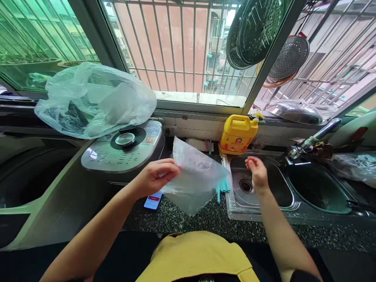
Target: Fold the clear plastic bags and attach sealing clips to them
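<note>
Both forearms (117, 217) reach forward, the left hand (162, 175) pinching, the right hand (257, 172) loosely curled.

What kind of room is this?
Most likely a home kitchen. It has a steel sink with a faucet, what looks like an electric cooker on the left, and a perforated metal strainer hanging by the window.

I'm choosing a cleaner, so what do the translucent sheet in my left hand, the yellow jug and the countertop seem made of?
Sheet: probably thin, filmy plastic; the background shows hazily through it.
Jug: likely molded plastic, smooth with a slight sheen, judging by its even color and rounded edges.
Countertop: dark with pale speckles, so perhaps granite, though an imitation could look alike.
</note>
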`<state>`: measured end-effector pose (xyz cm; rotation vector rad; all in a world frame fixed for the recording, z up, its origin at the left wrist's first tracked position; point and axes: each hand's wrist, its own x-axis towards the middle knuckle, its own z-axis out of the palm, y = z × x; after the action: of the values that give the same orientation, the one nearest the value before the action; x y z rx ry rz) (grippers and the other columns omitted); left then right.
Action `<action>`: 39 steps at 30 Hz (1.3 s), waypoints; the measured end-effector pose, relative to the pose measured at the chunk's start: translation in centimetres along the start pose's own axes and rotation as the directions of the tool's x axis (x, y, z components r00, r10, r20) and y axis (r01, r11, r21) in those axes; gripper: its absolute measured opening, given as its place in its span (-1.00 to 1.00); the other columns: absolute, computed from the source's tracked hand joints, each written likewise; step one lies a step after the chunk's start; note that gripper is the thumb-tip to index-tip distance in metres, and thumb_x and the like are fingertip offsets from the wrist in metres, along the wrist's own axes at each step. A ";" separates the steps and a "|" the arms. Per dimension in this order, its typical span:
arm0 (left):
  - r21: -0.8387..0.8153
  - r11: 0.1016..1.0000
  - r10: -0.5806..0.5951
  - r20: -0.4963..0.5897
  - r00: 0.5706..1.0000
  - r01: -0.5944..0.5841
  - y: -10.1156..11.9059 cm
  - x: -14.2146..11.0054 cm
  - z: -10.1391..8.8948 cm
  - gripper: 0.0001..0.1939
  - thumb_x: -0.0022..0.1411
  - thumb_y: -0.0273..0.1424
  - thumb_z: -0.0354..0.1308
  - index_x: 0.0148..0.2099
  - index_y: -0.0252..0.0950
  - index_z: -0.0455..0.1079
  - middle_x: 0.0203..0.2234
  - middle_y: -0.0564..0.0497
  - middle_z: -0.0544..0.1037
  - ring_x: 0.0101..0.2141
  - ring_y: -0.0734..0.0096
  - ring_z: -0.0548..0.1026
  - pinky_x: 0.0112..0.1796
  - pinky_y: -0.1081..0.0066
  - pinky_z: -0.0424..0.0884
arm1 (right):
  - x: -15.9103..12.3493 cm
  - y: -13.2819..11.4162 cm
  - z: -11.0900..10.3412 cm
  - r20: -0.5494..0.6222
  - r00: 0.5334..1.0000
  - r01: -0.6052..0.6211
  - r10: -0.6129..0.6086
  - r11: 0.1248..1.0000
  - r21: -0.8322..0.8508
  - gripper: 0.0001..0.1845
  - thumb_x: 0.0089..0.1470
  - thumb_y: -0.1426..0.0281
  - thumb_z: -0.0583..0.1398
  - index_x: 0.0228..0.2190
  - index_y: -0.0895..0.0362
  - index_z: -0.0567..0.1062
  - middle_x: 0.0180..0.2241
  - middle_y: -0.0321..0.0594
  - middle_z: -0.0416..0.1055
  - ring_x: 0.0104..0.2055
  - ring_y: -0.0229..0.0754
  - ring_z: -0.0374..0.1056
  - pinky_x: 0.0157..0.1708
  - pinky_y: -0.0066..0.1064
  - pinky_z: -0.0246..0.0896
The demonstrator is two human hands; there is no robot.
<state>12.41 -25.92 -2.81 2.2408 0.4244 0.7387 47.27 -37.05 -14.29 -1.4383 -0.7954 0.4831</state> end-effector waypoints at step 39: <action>-0.803 0.580 -0.132 -0.260 0.956 -0.138 -5.4 -2.3 3.1 -0.18 -0.23 0.06 0.30 0.09 -0.14 0.29 -0.08 -0.08 0.50 -0.02 0.09 0.42 0.01 0.13 0.30 | 0.5 -13.7 3.0 -0.197 0.798 0.601 -0.570 0.780 0.176 -0.68 -0.07 0.08 0.24 -0.57 0.06 0.42 -0.72 -0.43 0.12 -0.75 -0.40 -0.06 -0.77 -0.47 -0.23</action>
<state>12.14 -25.02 -9.42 1.2389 0.1455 1.0193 43.14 -36.13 -0.91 -0.9218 -0.9924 -0.0108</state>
